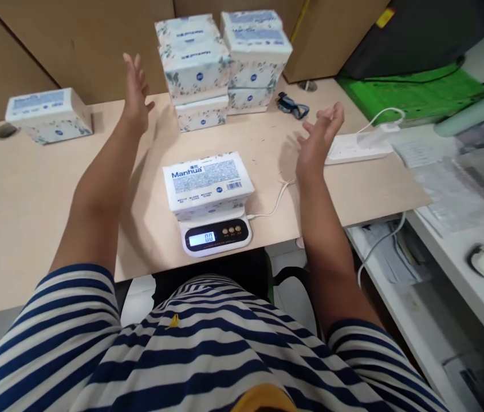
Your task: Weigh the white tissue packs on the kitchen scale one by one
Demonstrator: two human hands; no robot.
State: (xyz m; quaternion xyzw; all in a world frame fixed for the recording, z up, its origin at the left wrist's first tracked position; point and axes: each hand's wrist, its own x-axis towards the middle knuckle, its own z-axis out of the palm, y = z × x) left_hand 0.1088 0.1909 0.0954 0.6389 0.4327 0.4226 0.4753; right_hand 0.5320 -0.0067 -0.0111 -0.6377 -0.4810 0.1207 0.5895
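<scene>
- Nearest: striped shirt [207,343], close against the edge of the tabletop [5,229], presumably so that both arms reach across
- Left hand [137,97]: raised and empty, fingers loosely spread, thumb standing apart; it touches nothing that I can see, and lies between the lone pack [48,117] and the stacked packs [194,74]
- Right hand [319,137]: likewise empty, fingers parted and slightly bent; nearest the white power strip [359,150], which the wrist partly overlaps from here
- Between the forearms: Manhua pack [207,180], label up on the white scale [218,236], apparently set back so that display and buttons show; the reading is 0.0, though the pack looks seated there
- White cable [272,210]: from the scale toward the right wrist, its further course hidden
- Stacked packs: in layers near the cardboard boxes [82,46], set close together, probably for steadiness
- Lone pack: far left, well apart from the others, the reason not evident
- Dark strap [292,106]: beside the stack, toward the green plastic object [409,97]
</scene>
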